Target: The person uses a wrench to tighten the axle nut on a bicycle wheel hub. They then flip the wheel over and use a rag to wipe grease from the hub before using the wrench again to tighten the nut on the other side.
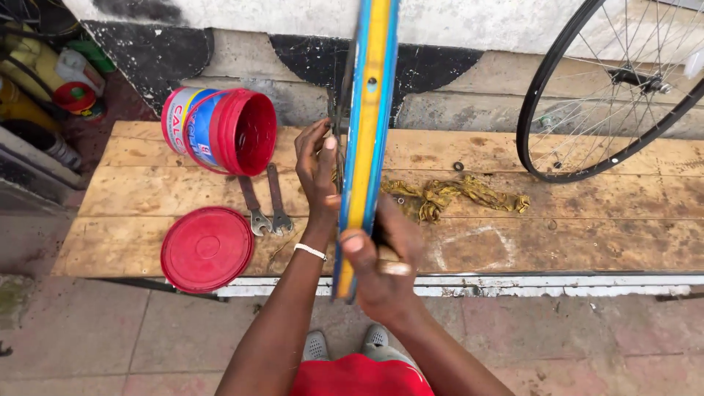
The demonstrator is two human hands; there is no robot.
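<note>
A bicycle wheel rim (pixel 370 110) with a yellow strip between blue edges stands upright and edge-on in front of me, running from the top of the view down to my hands. My right hand (pixel 381 268) grips its near end, thumb pressed on the yellow strip. My left hand (pixel 317 169) is on the rim's left side, fingers at the spokes there, with a white band on the wrist. Both hands are above a wooden bench (pixel 147 191).
On the bench lie a red bucket (pixel 224 130) on its side, its red lid (pixel 207 248), two spanners (pixel 265 202) and a yellow rag (pixel 447 194). A second spoked wheel (pixel 609 88) leans on the wall at the right. Bottles and cans (pixel 62 73) stand at the far left.
</note>
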